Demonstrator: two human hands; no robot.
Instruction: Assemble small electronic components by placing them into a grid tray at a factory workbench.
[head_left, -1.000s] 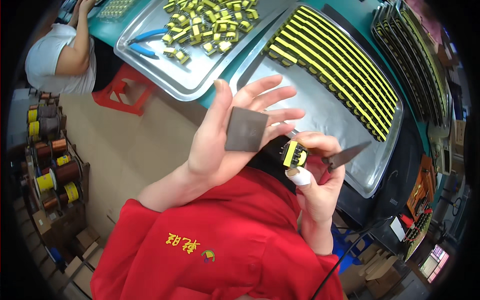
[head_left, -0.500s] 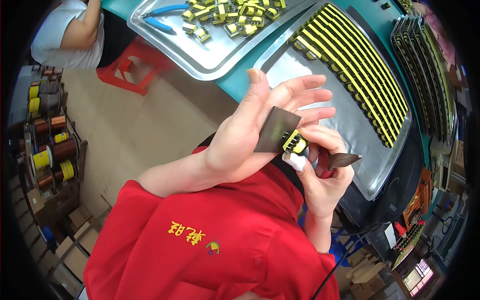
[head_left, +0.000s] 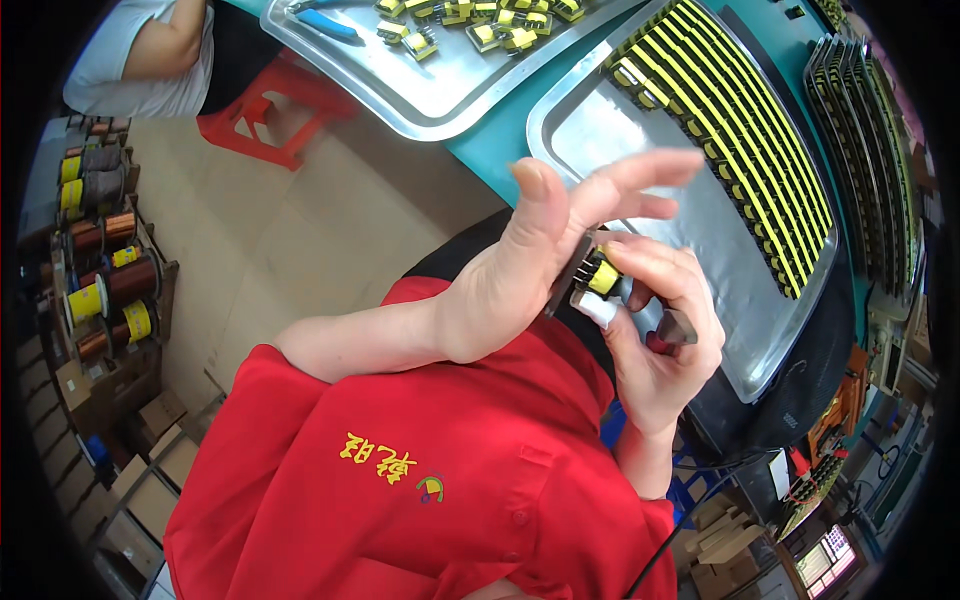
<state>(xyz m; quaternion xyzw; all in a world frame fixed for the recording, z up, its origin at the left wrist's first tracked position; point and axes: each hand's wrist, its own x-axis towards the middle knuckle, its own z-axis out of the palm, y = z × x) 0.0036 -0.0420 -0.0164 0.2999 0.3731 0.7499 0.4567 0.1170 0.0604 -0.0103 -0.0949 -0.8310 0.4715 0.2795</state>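
Note:
My left hand (head_left: 545,255) is raised in front of my chest with its fingers spread, pressing a flat dark grey pad (head_left: 568,275) edge-on against a small part. That part is a little black and yellow wound component (head_left: 601,277), pinched in the fingers of my right hand (head_left: 660,335). A white wrap covers one right fingertip. The same right hand also holds a small tool with a red handle and dark tip (head_left: 672,330). Both hands hover over the near edge of a steel tray (head_left: 700,250).
The tray carries long rows of yellow and black components (head_left: 740,130). A second steel tray (head_left: 440,85) holds loose components and blue-handled pliers (head_left: 325,22). Another person (head_left: 150,50) sits by a red stool (head_left: 270,115). Spools of copper wire (head_left: 105,280) fill a rack at left.
My left hand has turned so the grey pad now shows edge-on and presses on the component. The view has shifted, with the trays sliding up and right.

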